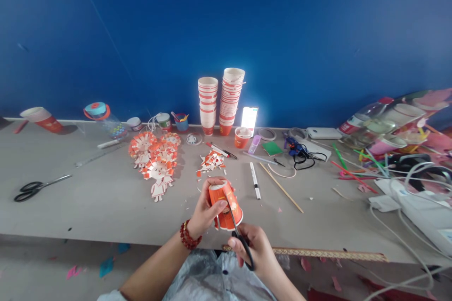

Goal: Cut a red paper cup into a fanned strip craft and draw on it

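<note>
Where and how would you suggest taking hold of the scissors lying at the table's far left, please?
I'd grip these scissors by their black handles, probably coming from the near left: the finger loops lie toward that side, while the blades point right and slightly away.

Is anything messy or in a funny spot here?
Yes, pink and blue scraps litter the floor below the table, as if dropped. The orange cup is upside down and slit at its rim, but the scissors in the right hand probably explain that.
</note>
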Available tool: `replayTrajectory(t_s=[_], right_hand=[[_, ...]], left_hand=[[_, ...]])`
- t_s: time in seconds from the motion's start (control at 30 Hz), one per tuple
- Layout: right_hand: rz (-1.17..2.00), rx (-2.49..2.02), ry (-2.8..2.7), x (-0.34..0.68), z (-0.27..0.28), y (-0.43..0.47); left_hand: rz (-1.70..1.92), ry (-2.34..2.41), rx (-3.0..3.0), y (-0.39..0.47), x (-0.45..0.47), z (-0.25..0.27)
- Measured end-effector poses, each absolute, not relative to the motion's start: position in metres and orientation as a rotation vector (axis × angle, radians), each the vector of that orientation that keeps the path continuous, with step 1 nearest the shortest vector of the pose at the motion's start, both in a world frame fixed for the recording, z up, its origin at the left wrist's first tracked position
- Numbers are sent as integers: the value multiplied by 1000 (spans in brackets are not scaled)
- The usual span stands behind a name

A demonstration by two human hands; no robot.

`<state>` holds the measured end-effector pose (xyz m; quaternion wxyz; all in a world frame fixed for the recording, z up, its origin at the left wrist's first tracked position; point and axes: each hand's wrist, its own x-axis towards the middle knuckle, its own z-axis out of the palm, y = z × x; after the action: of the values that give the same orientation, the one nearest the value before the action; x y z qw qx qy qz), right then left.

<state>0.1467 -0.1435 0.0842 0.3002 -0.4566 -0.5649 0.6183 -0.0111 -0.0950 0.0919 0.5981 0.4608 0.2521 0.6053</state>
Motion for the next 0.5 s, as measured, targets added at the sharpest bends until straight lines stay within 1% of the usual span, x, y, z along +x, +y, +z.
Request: replayTrajectory(t_s=[0.2, 0.33, 0.4, 0.5], right_hand=[[1602, -1286, -1506, 148, 84, -144], [1504, -1287, -1573, 149, 83, -143], [1535, -1260, -1587, 149, 84, -143], [1667, -1168, -1587, 149, 90, -144]], left_hand=[[1403, 586, 1066, -95, -12, 93], [1400, 582, 1047, -96, -10, 94], [1413, 588, 1015, -96, -9, 94], [1466, 610, 903, -94, -7, 94]])
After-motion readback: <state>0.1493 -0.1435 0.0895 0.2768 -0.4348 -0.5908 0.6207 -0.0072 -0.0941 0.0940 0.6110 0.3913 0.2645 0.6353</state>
